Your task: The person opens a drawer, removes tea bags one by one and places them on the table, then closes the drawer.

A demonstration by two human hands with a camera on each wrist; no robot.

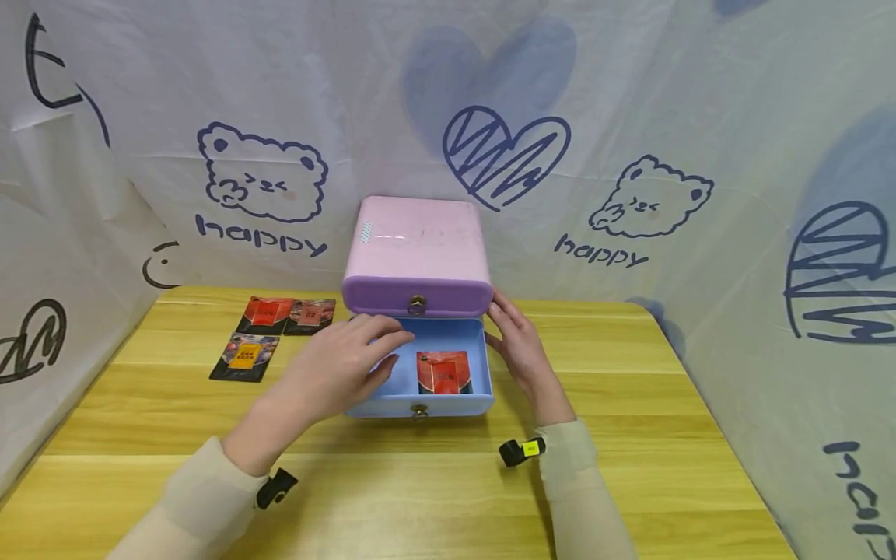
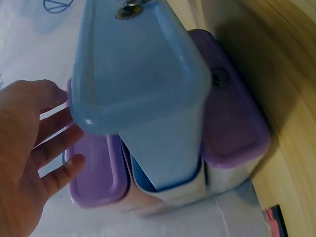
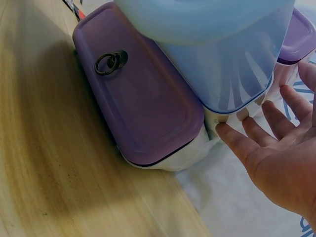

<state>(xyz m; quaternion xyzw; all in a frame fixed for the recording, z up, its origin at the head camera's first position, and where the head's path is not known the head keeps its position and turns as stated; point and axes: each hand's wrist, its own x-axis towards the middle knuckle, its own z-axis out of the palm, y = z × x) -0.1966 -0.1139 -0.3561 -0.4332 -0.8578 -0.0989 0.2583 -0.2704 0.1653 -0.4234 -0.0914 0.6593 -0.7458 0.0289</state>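
Observation:
A small cabinet with a pink top [image 1: 423, 237] has a purple upper drawer [image 1: 378, 297] pushed in and a light blue drawer [image 1: 455, 406] pulled out. Inside the blue drawer lies a red and black packet [image 1: 444, 373]. My left hand [image 1: 346, 362] hovers over the drawer's left side, its fingers loosely bent around nothing; in the left wrist view thumb and fingers are spread beside the drawer's corner. On the cabinet's right side, my right hand [image 1: 521, 346] rests its extended fingers. The right wrist view shows those fingertips [image 3: 224, 131] against the white casing.
Left of the cabinet, three flat packets lie on the wooden table [image 1: 630, 389]: a red one [image 1: 268, 313], a dark reddish one [image 1: 311, 313] and one with a yellow label [image 1: 245, 356]. A white printed cloth [image 1: 392, 93] hangs behind and along both sides.

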